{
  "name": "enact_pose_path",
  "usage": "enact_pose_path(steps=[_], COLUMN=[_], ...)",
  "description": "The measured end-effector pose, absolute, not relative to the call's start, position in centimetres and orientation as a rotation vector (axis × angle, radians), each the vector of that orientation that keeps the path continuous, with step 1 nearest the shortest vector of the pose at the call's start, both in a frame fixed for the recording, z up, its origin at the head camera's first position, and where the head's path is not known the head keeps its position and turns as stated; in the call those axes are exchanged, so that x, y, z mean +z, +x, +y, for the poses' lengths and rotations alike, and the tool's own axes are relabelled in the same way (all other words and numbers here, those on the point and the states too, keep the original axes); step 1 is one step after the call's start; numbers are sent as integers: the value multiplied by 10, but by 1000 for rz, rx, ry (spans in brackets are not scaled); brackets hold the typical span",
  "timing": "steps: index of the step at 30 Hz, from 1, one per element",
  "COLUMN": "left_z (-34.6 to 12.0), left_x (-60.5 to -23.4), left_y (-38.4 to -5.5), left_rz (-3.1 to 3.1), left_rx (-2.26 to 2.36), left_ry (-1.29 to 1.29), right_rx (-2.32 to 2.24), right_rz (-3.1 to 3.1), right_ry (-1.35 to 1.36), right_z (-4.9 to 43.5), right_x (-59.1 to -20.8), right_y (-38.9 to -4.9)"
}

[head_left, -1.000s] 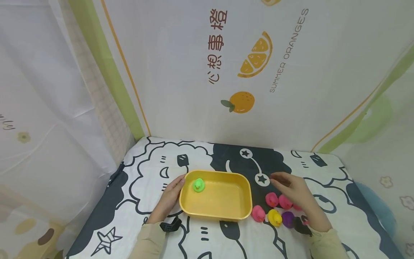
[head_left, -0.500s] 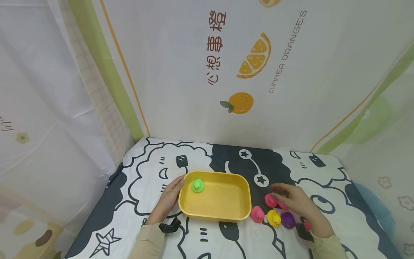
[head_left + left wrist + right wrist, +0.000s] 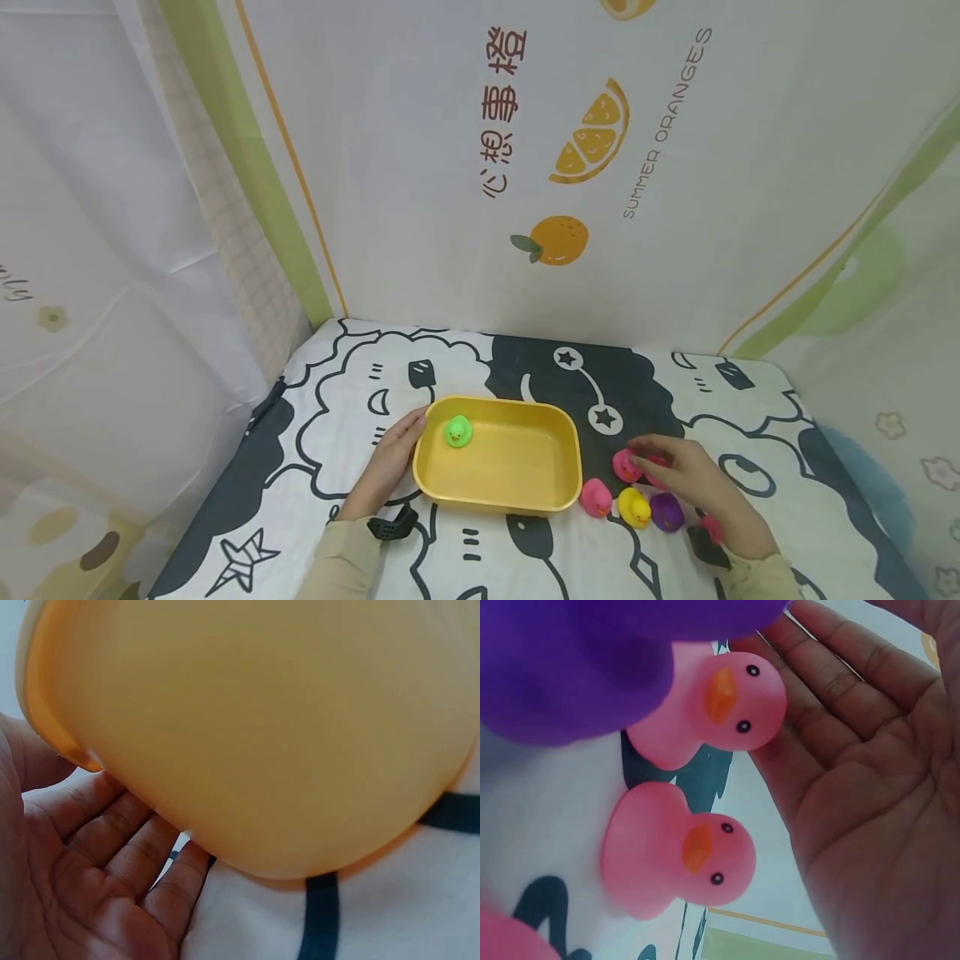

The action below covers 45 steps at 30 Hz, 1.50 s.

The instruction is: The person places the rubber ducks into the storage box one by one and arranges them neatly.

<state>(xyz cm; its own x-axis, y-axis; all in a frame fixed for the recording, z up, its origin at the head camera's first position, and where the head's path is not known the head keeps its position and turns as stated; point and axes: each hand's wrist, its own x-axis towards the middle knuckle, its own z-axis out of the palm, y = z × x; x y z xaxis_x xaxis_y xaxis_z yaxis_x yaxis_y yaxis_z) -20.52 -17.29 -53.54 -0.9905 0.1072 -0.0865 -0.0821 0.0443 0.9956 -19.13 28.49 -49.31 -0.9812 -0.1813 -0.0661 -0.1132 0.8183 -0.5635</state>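
A yellow plastic tray [image 3: 498, 454] lies mid-table with a green toy duck [image 3: 458, 431] inside, near its far left corner. My left hand [image 3: 390, 462] holds the tray's left end; in the left wrist view its fingers [image 3: 135, 840] rest against the outer wall, thumb at the rim. My right hand [image 3: 686, 475] reaches over the ducks at the tray's right, fingertips beside a pink toy duck [image 3: 626, 466]. Another pink duck [image 3: 742, 697] sits against its extended fingers in the right wrist view. A purple duck [image 3: 570, 675] there hides the fingertips.
Nearest the tray's right corner is a pink duck [image 3: 596, 498], then a yellow duck [image 3: 634, 507] and the purple one. One more pink duck [image 3: 711, 528] shows beside the right wrist. A patterned cloth [image 3: 480, 354] covers the table; printed curtains [image 3: 420, 208] hang behind and at both sides.
My right hand has come down from above the ducks to beside the pink ones, its fingertips lower. The left hand and tray stay in place.
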Motion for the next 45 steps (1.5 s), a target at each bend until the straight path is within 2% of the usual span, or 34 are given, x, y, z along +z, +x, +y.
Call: enact_pose_path(steps=[19, 45], left_z=[-173, -172], left_x=[-537, -538], left_y=[-206, -207], left_rz=[2176, 2169], left_rx=[2074, 2092], left_ry=[13, 22], right_rx=[-811, -810], right_rz=[2918, 2902], right_ry=[-189, -258], right_z=[285, 283], right_x=[-496, -494], right_y=[-186, -180])
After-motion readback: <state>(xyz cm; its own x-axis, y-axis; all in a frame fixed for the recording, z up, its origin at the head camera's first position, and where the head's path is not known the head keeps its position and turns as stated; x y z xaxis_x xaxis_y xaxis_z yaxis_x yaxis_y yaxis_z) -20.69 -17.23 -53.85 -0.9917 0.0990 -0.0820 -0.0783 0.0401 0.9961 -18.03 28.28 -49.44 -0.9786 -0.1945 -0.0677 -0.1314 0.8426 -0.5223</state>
